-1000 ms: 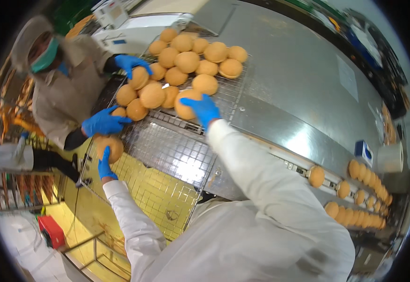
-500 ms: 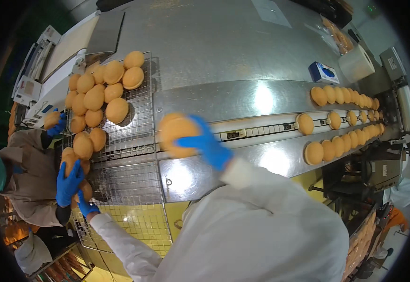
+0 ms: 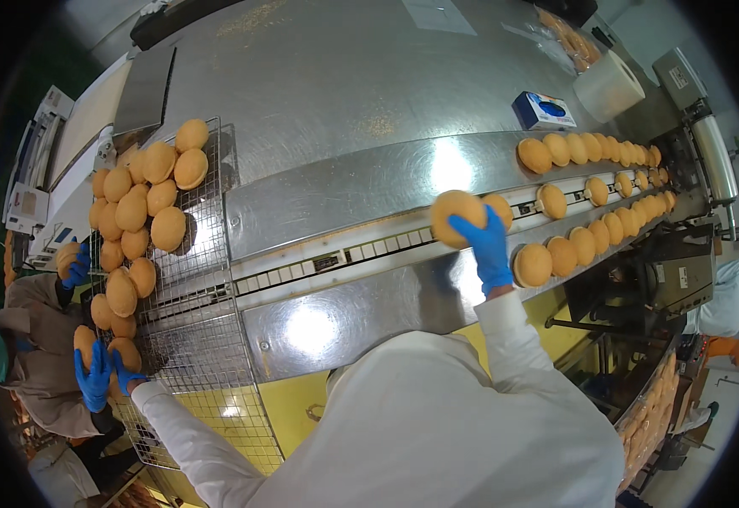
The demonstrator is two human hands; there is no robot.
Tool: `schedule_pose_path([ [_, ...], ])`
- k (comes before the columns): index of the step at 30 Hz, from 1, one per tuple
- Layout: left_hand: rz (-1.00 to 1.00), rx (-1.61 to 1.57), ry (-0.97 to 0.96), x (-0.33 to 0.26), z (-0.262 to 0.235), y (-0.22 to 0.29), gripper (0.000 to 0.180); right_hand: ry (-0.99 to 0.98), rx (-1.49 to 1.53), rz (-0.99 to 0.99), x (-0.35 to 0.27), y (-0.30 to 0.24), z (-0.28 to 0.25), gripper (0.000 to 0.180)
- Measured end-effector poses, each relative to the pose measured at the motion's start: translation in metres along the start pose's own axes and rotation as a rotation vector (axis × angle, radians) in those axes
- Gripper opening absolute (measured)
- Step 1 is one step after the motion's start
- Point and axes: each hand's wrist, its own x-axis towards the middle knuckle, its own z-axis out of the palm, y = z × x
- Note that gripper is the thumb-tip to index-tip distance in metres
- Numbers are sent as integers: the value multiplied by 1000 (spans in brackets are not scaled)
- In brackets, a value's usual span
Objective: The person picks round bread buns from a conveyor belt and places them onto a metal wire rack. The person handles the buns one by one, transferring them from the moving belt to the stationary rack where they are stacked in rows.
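Note:
My right hand [image 3: 486, 250], in a blue glove, grips a round golden bun [image 3: 456, 213] over the narrow conveyor [image 3: 369, 251]. Just beyond it, a second bun [image 3: 498, 210] is on the conveyor, partly hidden. At the lower left, my left hand [image 3: 128, 372], also gloved in blue, has its fingers on a bun [image 3: 124, 352] at the edge of the wire rack [image 3: 229, 339]. More buns [image 3: 132, 212] lie in a loose cluster on the rack. Buns in rows [image 3: 581, 245] line the steel on both sides of the conveyor at the right.
A co-worker's gloved hand [image 3: 94, 383] holds a bun close beside my left hand; their other hand [image 3: 75, 267] holds another. A tissue-style box [image 3: 543, 111] and a white roll [image 3: 609, 87] stand at the back right of the steel table [image 3: 318, 93].
My right hand has swung right along the conveyor with a bun, from near the rack to the spaced buns. My left hand stays by the rack's edge. The whole view has shifted slightly.

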Motion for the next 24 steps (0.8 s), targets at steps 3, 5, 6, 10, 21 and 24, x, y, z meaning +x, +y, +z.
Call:
schedule_pose_path([
  [3, 56, -39, 372, -45, 9, -37, 44, -41, -377, -120, 5, 51, 14, 51],
  [5, 84, -32, 398, -123, 26, -60, 51, 54, -551, -244, 7, 70, 7, 50],
  [6, 166, -22, 148, -155, 35, -68, 53, 100, -482, -256, 8, 73, 1, 50],
  [10, 30, -17, -663, -337, 133, -145, 50, 285, -448, -309, 10, 51, -31, 45],
  [21, -90, 183, -964, -437, 262, -203, 57, 477, -898, -308, -70, 61, -141, 51],
  [24, 7, 268, -858, -404, 246, -194, 55, 407, -870, -230, -98, 56, -107, 61],
])
